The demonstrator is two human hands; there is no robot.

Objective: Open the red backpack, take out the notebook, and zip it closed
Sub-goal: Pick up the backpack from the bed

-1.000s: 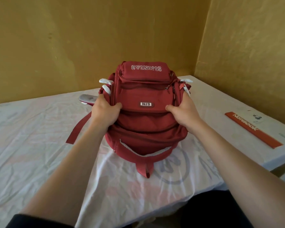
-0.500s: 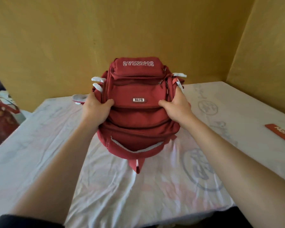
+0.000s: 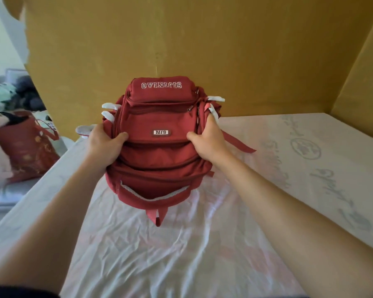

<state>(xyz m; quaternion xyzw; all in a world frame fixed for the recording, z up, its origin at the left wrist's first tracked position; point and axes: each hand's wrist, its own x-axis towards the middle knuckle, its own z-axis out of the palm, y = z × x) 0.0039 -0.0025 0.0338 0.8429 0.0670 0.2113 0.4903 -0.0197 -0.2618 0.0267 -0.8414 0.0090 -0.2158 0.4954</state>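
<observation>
**Both hands on the backpack, zips not yet opened**

I have the red backpack (image 3: pixel 159 147) lying on the sheet-covered mattress (image 3: pixel 310 168), its top toward the yellow wall (image 3: pixel 202 39) and its front pockets facing up at me. My left hand (image 3: pixel 105 145) clamps its left flank, thumb across the front panel and fingers wrapped round the side. My right hand (image 3: pixel 207 140) grips the right flank the same way, thumb on the front. Every zip I can see looks closed, so I judge the opening step has not begun; the notebook is not in view, presumably inside.

Next I need to free one hand, find a zip pull (image 3: pixel 189 109) near the upper right of the front pocket, and run it round while the other hand steadies the bag. The main compartment's pull I cannot pick out.

The wall sits close behind the bag. The mattress edge falls away on my left, with clutter and a red patterned bag (image 3: pixel 24 151) beyond. To my right and toward me the sheet is bare, good room for setting the notebook down.
</observation>
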